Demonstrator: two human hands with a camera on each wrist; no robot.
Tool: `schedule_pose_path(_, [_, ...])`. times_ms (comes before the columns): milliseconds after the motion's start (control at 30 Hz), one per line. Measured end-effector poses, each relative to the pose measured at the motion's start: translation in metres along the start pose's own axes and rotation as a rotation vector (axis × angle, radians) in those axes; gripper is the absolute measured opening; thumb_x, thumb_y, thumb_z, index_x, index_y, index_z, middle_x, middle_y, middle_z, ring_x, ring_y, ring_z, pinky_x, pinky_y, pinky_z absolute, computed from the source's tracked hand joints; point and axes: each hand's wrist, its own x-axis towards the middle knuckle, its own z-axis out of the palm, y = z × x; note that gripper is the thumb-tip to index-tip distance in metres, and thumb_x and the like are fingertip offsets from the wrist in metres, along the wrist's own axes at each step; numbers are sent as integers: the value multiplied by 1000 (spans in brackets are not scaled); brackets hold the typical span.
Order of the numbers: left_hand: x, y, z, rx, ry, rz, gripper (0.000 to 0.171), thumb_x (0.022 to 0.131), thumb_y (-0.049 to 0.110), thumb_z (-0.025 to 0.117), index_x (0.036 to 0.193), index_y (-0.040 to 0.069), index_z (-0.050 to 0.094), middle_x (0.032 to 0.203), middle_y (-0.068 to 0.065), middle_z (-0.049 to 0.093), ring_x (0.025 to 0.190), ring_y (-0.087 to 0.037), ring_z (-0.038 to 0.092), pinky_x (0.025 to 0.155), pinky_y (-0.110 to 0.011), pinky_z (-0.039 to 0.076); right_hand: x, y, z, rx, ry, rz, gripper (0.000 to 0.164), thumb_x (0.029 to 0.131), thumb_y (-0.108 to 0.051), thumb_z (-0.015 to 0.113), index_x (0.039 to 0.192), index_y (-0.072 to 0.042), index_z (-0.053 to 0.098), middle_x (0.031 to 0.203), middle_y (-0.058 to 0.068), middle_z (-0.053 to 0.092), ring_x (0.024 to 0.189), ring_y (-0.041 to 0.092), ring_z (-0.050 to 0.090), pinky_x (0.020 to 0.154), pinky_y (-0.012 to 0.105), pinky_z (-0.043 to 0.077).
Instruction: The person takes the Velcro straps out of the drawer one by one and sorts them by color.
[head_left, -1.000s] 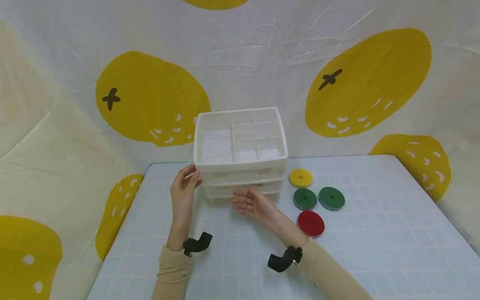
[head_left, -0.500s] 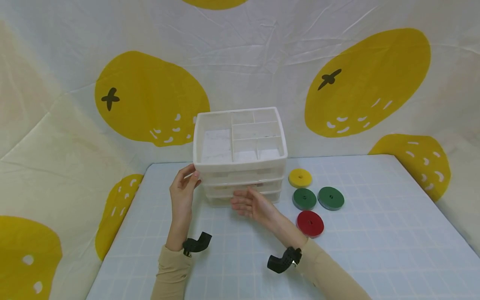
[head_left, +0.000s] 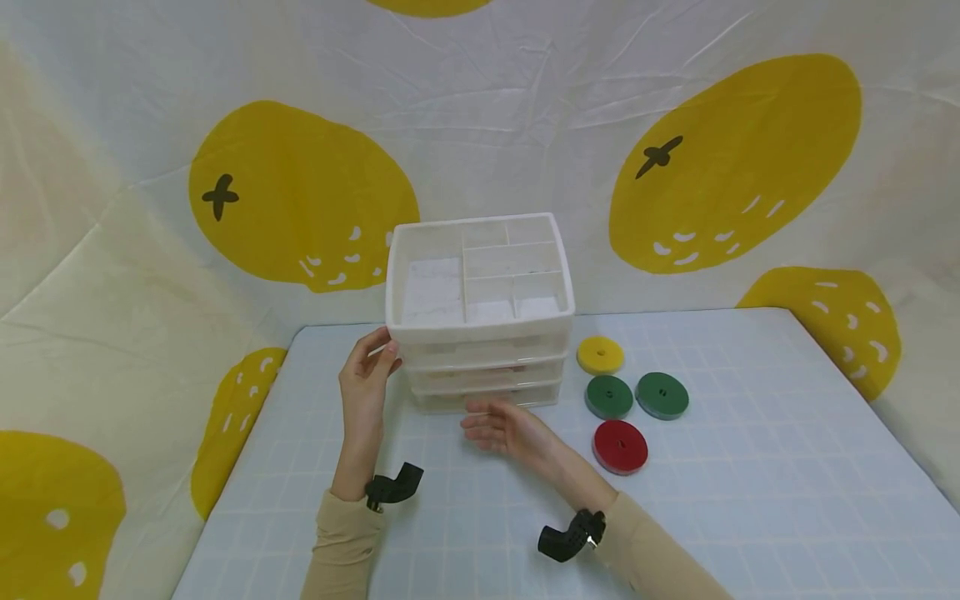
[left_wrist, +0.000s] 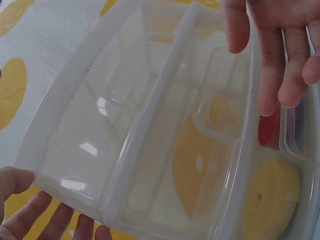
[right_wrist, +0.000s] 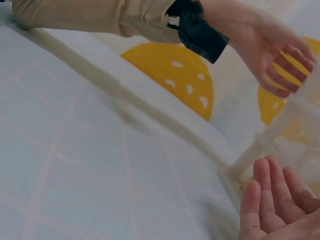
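A white drawer unit [head_left: 480, 333] stands at the back of the table, its top tray divided into compartments and its clear drawers pushed in. My left hand [head_left: 367, 375] holds its left front corner, with the thumb at the front edge and the fingers against the side. In front of the lowest drawer, my right hand [head_left: 510, 433] is apart from the unit, fingers extended. Through the drawer fronts in the left wrist view, a yellow disc [left_wrist: 272, 200] and something red [left_wrist: 270, 130] show inside the lowest drawer.
To the unit's right lie a yellow disc [head_left: 600, 356], two green discs [head_left: 663, 396] and a red disc [head_left: 620, 447], flat with small centre holes. The table [head_left: 750, 500] has a pale blue checked cover. A cloth [head_left: 510, 108] with yellow fruit prints hangs behind.
My right hand has drawn slightly down and back from the lower drawer toward me. The left hand, the unit and the discs stay where they were.
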Motion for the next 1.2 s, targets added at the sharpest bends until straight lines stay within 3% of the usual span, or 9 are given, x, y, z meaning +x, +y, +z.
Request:
schedule_pose_path(233, [0,0,1,6,-5,1,33,91,20,66,121,8,63,113,2,61,100,-17,59,88,-26,56,1,7,-3,59,49,30,49,106,-28,28,141,5,36,113,1,67,115,21,62,108,37,45])
schedule_pose_path(433, [0,1,1,8,-1,5,32,91,19,66,121,7,63,113,2,61,98,-13,59,88,-26,56,5,10,-3,134,109,73,51,105,-29,30,142,6,34,113,4,67,118,24,60,110,40,42])
schedule_pose_path(900, [0,1,1,15,-1,-4,33,91,20,66,121,8,63,112,3,61,97,-11,59,87,-25,56,18,11,-6,254,228,104,51,103,-31,36,140,5,37,111,10,68,109,23,64,111,44,41])
schedule_pose_path(1200, [-1,1,0,12,-3,-3,33,91,21,67,121,8,63,112,2,61,98,-12,59,87,-24,56,22,10,-8,278,244,79,50,103,-29,37,141,4,35,115,10,67,107,21,64,111,43,42])
